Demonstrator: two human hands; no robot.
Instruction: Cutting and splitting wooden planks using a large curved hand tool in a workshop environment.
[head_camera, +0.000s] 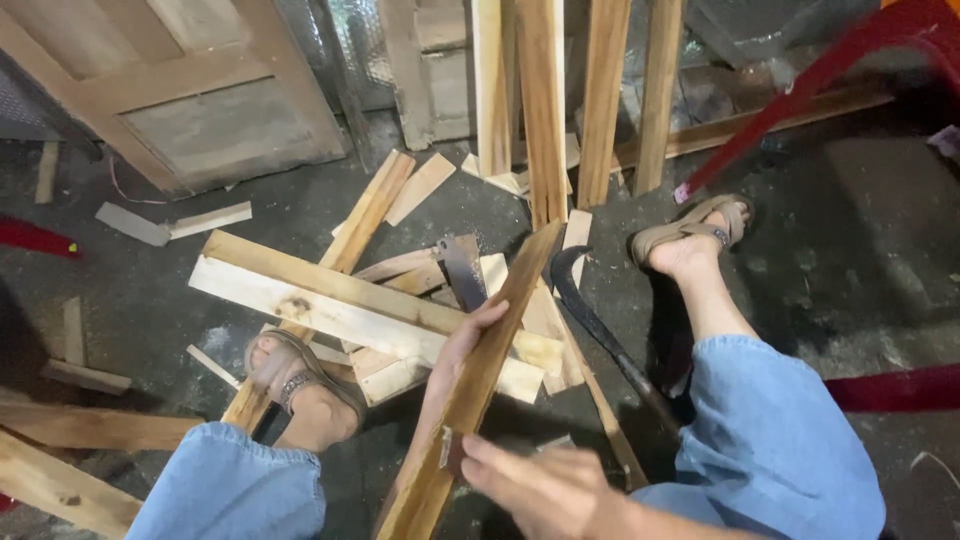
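Your left hand grips the long wooden strip midway along it; its palm is hidden behind the wood. Your right hand pinches a small dark tool against the strip's lower end; the tool's kind is hard to make out, and the strip's bottom runs off frame. The strip slants over a pile of offcuts on the floor. A curved dark blade lies just beside it. Your sandalled feet flank the pile. Upright planks and a door panel close off the far side; open floor lies right.
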